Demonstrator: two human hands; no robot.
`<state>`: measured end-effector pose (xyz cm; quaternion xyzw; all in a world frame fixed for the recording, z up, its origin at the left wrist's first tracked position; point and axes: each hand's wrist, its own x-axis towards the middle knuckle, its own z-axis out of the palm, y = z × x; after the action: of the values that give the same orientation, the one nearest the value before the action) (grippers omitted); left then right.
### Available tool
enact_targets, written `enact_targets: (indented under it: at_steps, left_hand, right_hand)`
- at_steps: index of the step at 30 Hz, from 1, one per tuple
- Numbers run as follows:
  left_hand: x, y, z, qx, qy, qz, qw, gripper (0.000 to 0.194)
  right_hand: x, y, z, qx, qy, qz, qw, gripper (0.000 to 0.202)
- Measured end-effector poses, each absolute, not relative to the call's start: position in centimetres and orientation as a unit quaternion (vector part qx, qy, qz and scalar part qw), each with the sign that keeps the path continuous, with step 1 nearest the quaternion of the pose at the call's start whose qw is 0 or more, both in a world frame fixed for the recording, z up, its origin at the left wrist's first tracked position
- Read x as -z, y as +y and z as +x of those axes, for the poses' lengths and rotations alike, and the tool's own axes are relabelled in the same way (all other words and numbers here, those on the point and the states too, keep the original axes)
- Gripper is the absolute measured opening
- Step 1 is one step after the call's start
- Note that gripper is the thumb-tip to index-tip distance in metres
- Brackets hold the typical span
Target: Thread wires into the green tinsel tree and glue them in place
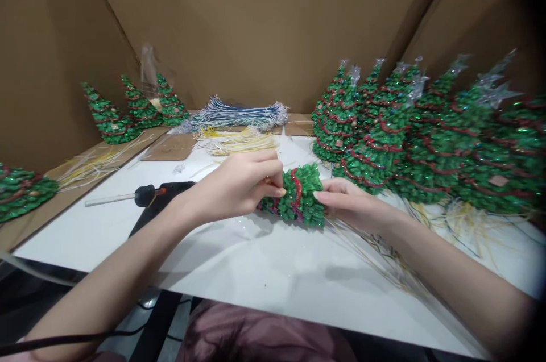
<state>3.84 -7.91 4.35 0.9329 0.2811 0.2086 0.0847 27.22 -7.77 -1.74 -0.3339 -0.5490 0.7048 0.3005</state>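
A small green Christmas tree (303, 194) with a red garland lies on its side above the white table. My right hand (347, 200) grips it by its wide base, thumb on the near edge. Yellowish wires (362, 251) trail from the base under my right wrist. At the narrow end, my left hand (251, 180) is closed, thumb and fingertips pinched together against the tree. What those fingertips pinch is hidden. Beside my left forearm lies a black glue gun (166, 194) with a white glue stick (110, 200) poking out, partly covered by the arm.
Several finished-looking trees with clear stars (384, 129) crowd the right side, loose wires around their bases. More trees (111, 117) stand at the left on cardboard. Bundles of blue-white wires (243, 115) and yellow wires (236, 141) lie at the back of the table (256, 277). Cardboard walls (264, 26) enclose it.
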Motion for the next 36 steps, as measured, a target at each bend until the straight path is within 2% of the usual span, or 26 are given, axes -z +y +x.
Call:
enact_targets:
  at_steps: [22,24,36]
  left_hand:
    - [-3.9,-7.8,3.7,-0.221,0.246,0.933,0.144,0.01]
    - [-3.9,-7.7,3.8,-0.217,0.245,0.936,0.132,0.007]
    - [-4.6,-7.6,4.7,-0.166,0.204,0.963,-0.056,0.022]
  right_hand:
    - [2.2,-8.0,26.9,-0.668,-0.59,-0.326,0.316,0.039]
    - [2.2,-7.9,27.0,-0.669,-0.591,-0.324,0.314,0.039]
    - [1.9,-7.9,26.8,-0.673,-0.584,-0.331,0.311,0.047]
